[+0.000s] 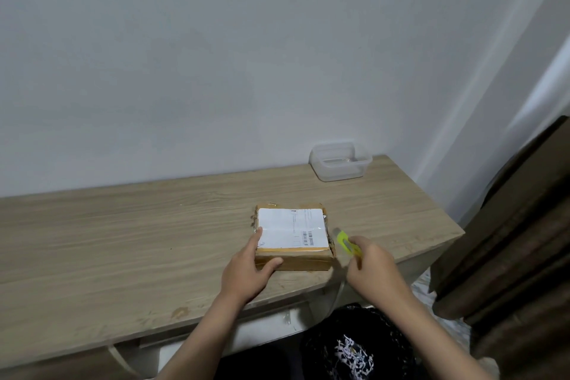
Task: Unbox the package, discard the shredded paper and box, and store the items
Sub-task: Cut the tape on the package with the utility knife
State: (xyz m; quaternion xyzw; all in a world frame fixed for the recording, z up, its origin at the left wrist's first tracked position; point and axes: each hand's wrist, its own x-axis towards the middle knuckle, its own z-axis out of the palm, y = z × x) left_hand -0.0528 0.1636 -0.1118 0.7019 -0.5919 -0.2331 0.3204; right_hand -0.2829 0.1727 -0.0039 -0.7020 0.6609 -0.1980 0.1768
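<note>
A small flat cardboard box [303, 257] with a white shipping label on top lies taped shut on the wooden desk [123, 241], near its front right corner. My left hand [246, 271] grips the box's front left corner, thumb on the front face and a finger on the label. My right hand [373, 268] holds a yellow-green utility knife [347, 242] just right of the box, its tip pointing at the box's right edge.
A clear plastic container [339, 162] stands open at the desk's back right by the wall. A black bag holding shredded paper [354, 348] sits on the floor under the desk's front right. A brown curtain [509, 241] hangs at the right.
</note>
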